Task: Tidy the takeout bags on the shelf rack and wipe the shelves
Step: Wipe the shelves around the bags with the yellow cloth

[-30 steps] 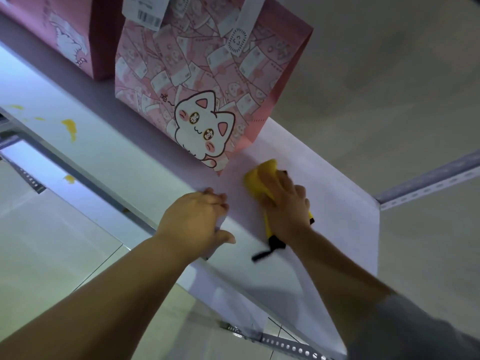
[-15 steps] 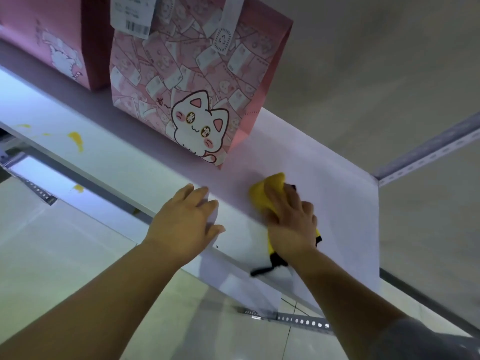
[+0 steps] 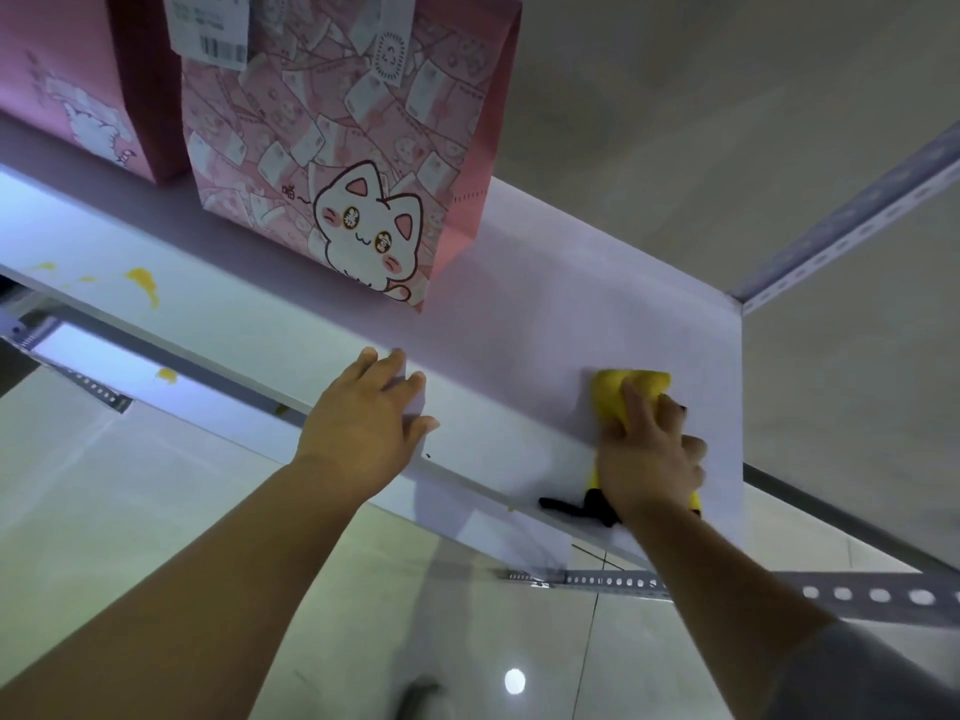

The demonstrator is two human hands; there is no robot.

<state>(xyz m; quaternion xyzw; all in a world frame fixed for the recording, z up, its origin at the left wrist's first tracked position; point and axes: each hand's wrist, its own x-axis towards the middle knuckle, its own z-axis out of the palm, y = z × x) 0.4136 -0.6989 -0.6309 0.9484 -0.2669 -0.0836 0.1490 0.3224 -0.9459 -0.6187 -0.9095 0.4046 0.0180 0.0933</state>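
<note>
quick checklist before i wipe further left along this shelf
1. Cloth gripped by right hand, pressed on shelf: ok.
2. Left hand flat on the shelf's front edge: ok.
3. Cat bag apart from the cloth: ok.
4. Yellow stains at the left wiped off: not ok.
5. Shelf under the cat bag clean: cannot tell, hidden.

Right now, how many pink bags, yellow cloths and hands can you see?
Pink bags: 2
Yellow cloth: 1
Hands: 2, the left hand and the right hand
Total: 5
</note>
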